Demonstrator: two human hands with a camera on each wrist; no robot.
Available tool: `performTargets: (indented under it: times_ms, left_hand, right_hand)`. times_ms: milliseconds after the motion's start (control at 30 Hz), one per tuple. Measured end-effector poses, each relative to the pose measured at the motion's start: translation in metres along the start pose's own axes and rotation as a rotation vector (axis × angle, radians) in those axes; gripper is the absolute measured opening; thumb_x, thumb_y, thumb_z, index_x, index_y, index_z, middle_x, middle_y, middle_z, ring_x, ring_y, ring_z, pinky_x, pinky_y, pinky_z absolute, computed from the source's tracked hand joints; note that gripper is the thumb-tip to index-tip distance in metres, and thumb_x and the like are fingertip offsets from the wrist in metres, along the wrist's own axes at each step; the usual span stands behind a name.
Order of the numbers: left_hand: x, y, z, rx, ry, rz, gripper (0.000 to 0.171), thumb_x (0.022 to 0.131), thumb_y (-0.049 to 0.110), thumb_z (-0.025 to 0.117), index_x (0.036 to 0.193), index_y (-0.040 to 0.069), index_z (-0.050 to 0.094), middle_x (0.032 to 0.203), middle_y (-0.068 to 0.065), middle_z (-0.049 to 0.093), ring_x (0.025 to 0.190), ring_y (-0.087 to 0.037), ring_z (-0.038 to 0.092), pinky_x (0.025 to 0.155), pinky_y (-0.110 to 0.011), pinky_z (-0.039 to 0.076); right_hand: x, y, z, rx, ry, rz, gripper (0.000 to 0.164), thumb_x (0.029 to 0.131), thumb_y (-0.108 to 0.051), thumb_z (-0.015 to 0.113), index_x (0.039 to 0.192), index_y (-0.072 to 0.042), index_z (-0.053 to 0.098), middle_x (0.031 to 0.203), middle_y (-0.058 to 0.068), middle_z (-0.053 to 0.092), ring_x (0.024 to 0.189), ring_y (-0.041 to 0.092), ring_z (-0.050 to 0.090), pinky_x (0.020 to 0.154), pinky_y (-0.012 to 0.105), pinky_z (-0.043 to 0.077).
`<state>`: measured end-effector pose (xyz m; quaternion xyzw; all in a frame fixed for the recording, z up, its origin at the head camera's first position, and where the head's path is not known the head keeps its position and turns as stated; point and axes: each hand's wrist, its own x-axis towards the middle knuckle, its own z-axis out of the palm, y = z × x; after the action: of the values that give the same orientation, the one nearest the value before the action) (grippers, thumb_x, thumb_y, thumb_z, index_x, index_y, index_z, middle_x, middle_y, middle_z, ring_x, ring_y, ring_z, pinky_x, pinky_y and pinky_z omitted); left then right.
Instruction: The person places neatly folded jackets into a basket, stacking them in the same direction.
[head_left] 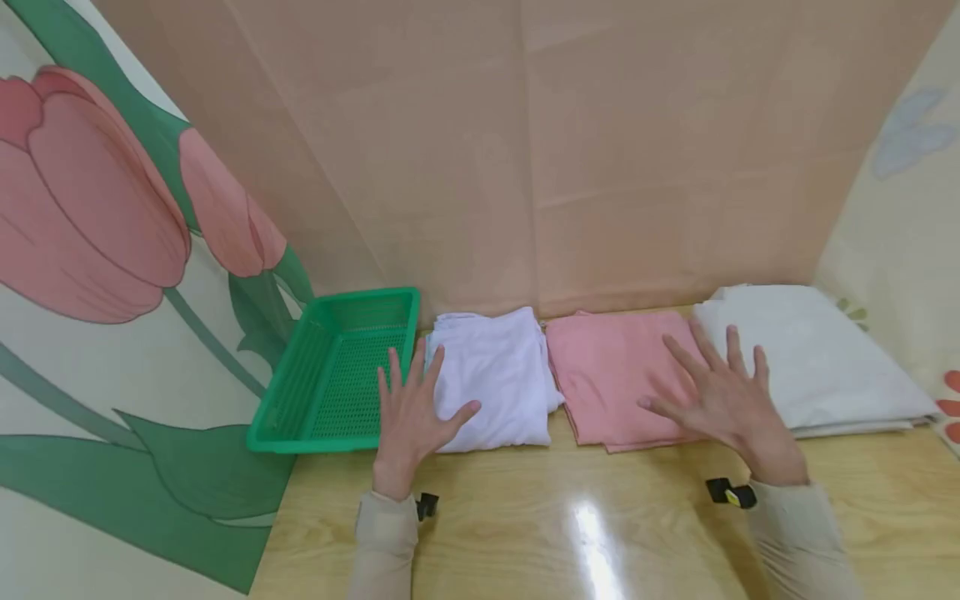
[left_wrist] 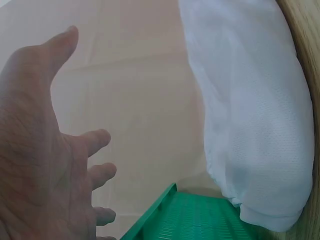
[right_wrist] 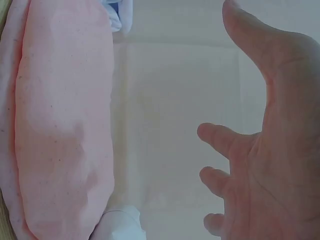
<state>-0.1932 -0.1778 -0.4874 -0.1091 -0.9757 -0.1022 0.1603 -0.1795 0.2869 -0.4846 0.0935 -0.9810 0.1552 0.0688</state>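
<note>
My left hand [head_left: 408, 417], fingers spread, hovers over the gap between a green plastic basket [head_left: 281, 392] and a folded pale lavender cloth [head_left: 498, 375]. In the left wrist view the folded cloth [left_wrist: 255, 115] lies apart from that hand, which holds nothing. Spread just as wide, my right hand [head_left: 731, 404] is above the border between a folded pink cloth [head_left: 607, 375] and a larger folded white cloth [head_left: 810, 350]. The right wrist view shows the thick folded edge of the pink cloth [right_wrist: 65, 115] away from the empty fingers.
The basket and the cloths stand in a row on a light wooden table [head_left: 510, 517], against a tan covering [head_left: 465, 150] at the back. A wall painted with tulips [head_left: 112, 200] rises on the left, and a decorated pale wall [head_left: 900, 225] on the right.
</note>
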Motion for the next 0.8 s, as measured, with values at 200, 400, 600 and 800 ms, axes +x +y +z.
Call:
performTargets:
  times_ms: [200,400,600,800]
  left_hand:
    - [0.002,-0.001,0.003,-0.043,-0.027,0.011,0.104,0.088,0.090,0.050,0.169,0.026,0.035,0.178,-0.009,0.022,0.158,-0.060,0.013,0.121,-0.079,0.020]
    - [0.006,-0.001,0.009,-0.149,0.004,0.055,0.089,0.097,0.072,0.056,0.166,0.018,0.041,0.172,-0.017,0.035,0.154,-0.062,0.026,0.119,-0.076,0.030]
    - [0.009,0.002,0.010,-0.232,-0.024,0.056,0.083,0.103,0.065,0.055,0.167,0.016,0.037,0.173,-0.020,0.032,0.159,-0.055,0.021,0.126,-0.068,0.026]
    - [0.011,0.004,0.015,-0.287,-0.049,0.052,0.081,0.104,0.063,0.053,0.168,0.016,0.036,0.174,-0.019,0.029,0.159,-0.052,0.022,0.126,-0.067,0.026]
  right_hand:
    - [0.004,-0.003,-0.001,0.038,0.009,-0.018,0.105,0.089,-0.075,0.067,0.172,-0.028,0.022,0.181,0.010,-0.004,0.158,0.061,-0.009,0.116,0.085,-0.004]
    - [0.015,-0.013,0.002,0.146,0.023,-0.070,0.097,0.093,-0.065,0.071,0.167,-0.013,0.035,0.176,0.023,0.022,0.156,0.055,0.025,0.113,0.082,0.023]
    - [0.025,-0.031,0.012,0.329,0.000,-0.116,0.089,0.100,-0.051,0.071,0.164,-0.002,0.035,0.167,0.029,0.035,0.148,0.054,0.039,0.111,0.073,0.038]
    - [0.035,-0.048,0.028,0.419,-0.014,-0.127,0.080,0.104,-0.045,0.067,0.163,-0.001,0.036,0.165,0.027,0.039,0.148,0.051,0.040,0.113,0.072,0.039]
